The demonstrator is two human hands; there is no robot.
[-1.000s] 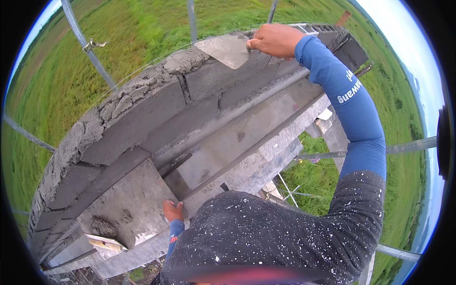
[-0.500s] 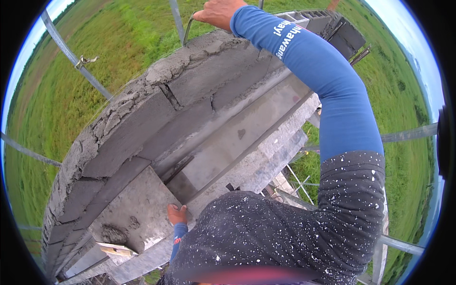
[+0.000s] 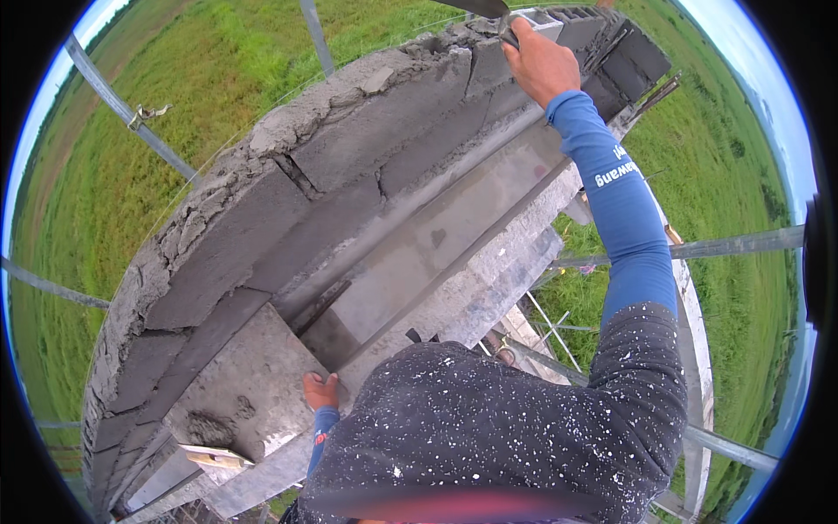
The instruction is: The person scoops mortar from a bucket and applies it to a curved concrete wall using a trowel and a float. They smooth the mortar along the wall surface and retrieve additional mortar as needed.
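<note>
Saw a green field (image 3: 733,175) all around, cut off by the dark fisheye rim. Inside it, found a curved grey block wall (image 3: 227,237) running from eight o'clock through twelve to two, hard to make out at the near end. At six, noted a speckled dark shirt (image 3: 489,410), hiding everything beneath, with a reddish smear at the bottom edge too blurred to name. Followed a blue sleeve (image 3: 624,201) upward toward one, outstretched with only a slight bend at the elbow. At eight, met a flat mortar-stained board (image 3: 262,374) beside the wall. At one, saw the right hand (image 3: 546,65), with fingers curled tight about the handle of a trowel (image 3: 491,8); found that blade cropped by the top edge, near the wall's top. At half past seven, spotted a float (image 3: 216,457) and, just above, a lump of mortar (image 3: 211,428), both on the board. At seven, saw the left hand (image 3: 320,391) at the board's edge, partly hidden; could not tell the grip.
</note>
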